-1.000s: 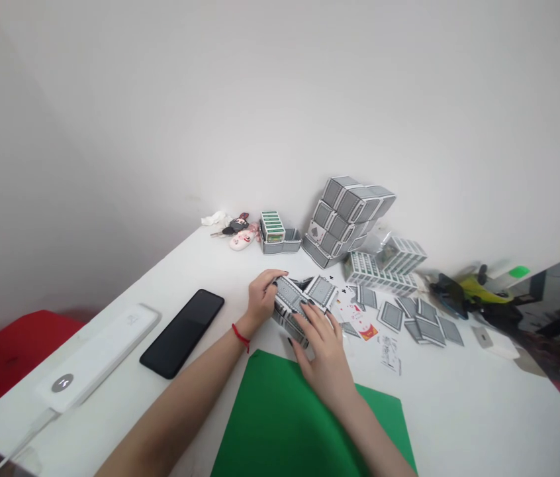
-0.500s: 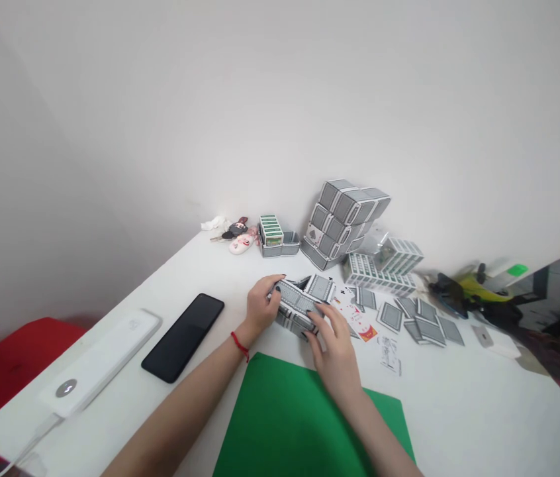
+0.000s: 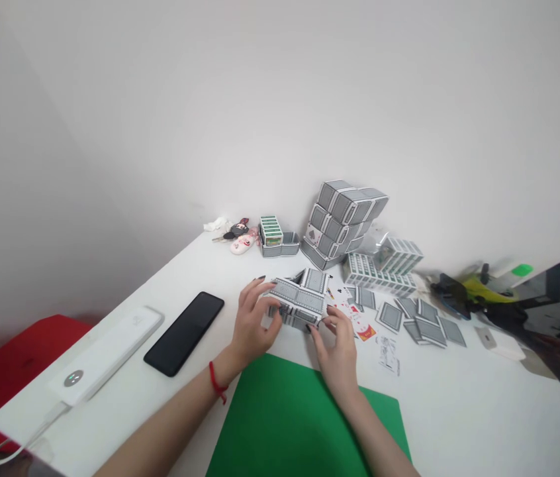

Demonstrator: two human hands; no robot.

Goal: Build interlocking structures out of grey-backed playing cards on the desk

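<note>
A low box built from folded playing cards (image 3: 294,297) with grey patterned backs lies before me, its upper cards partly raised at the rear. My left hand (image 3: 255,323), with a red string bracelet at the wrist, grips its left end between thumb and curled fingers. At the front right corner, my right hand (image 3: 337,348) pinches the box with thumb and fingertips. Just below both hands lies a green mat (image 3: 300,417). Loose face-up cards (image 3: 357,320) are spread right beside the box.
Behind stands a stacked playing-card structure (image 3: 347,218), with green-and-white card packs (image 3: 378,273) at its right. A small card tray (image 3: 280,250) holds more packs. Loose grey-backed cards (image 3: 429,324) lie right. A black phone (image 3: 184,333) and a white power bank (image 3: 106,351) with cable lie left.
My left hand has shifted left and down, its fingers loosened from the box's top to its end. My right hand has moved off the top to the right corner.
</note>
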